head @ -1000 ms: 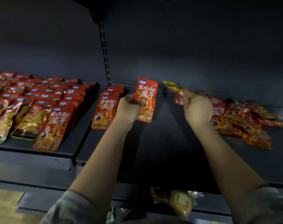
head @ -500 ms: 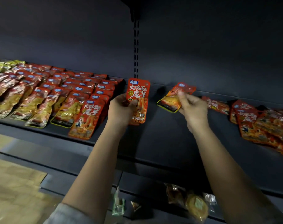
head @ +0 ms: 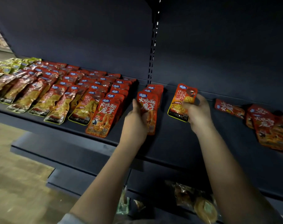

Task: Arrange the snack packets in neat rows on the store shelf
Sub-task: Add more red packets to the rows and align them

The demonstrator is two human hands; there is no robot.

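Your left hand (head: 136,120) grips a red packet (head: 148,109) by its left edge, fingers curled round it, holding it upright just in front of a short row of red packets (head: 155,90) at the back of the shelf (head: 169,143). The held packet stands over the shelf board, its lower end hidden partly by your hand; cannot tell if it touches the board.

Your right hand (head: 197,112) pinches an orange packet (head: 182,102) with a yellow-green border, thumb on the front face, fingers behind. It's tilted slightly, top toward the back panel, lower corner close to the shelf. The 2 hands are apart, with bare shelf between them, and the 2 held packets don't touch.

Left of your left hand: neat rows of packets (head: 82,94) lying overlapped, running front to back. Nearest row is red, with the front red packet (head: 103,117) just beside your left wrist. Rows farther left are orange-yellow, and green packets (head: 9,65) sit at the far left end.

Right of your right hand: a loose pile of red packets (head: 270,126), unsorted and askew, well apart from the hand, with 1 stray packet (head: 228,107) lying nearer to it.

Lower shelf below holds some blurred wrapped items (head: 195,201).
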